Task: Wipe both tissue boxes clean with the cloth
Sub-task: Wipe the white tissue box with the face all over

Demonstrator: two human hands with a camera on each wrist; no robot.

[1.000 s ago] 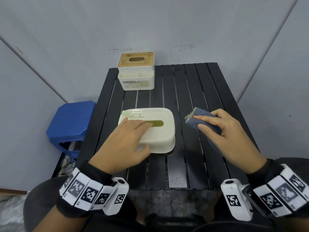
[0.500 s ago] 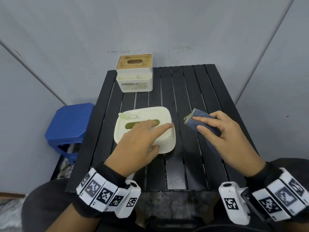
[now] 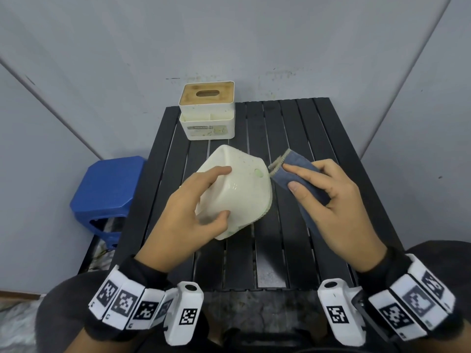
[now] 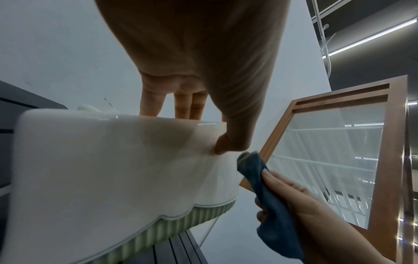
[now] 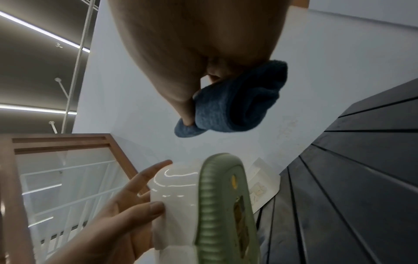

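Off to the left, beside the table, stands a blue stool (image 3: pixel 107 189), out of the way and no part of the job. On the black slatted table (image 3: pixel 288 240) the left hand (image 3: pixel 188 215) has the cream tissue box (image 3: pixel 242 189) tipped up on its edge, thumb on the near wall and fingers reaching over the far side, so the box is clasped between them. The left wrist view shows the same clasp, thumb tip pressed into the smooth wall above the green ribbed base. I take the tilt to be deliberate: it turns a side wall toward the other hand, and the firm grip should keep the light box from skidding when rubbed.

At the back of the table, well apart from both hands, sits the second tissue box (image 3: pixel 207 115), white with a wooden lid and slot. It stands upright, and I judge it is waiting its turn.

To the right, the right hand (image 3: pixel 331 200) pinches the folded blue cloth (image 3: pixel 293 169), fingers curled over it and thumb beneath, its frayed end poking out just beside the tilted box. Whether cloth and box actually touch I cannot tell. Folding it gives a firm pad to wipe with.
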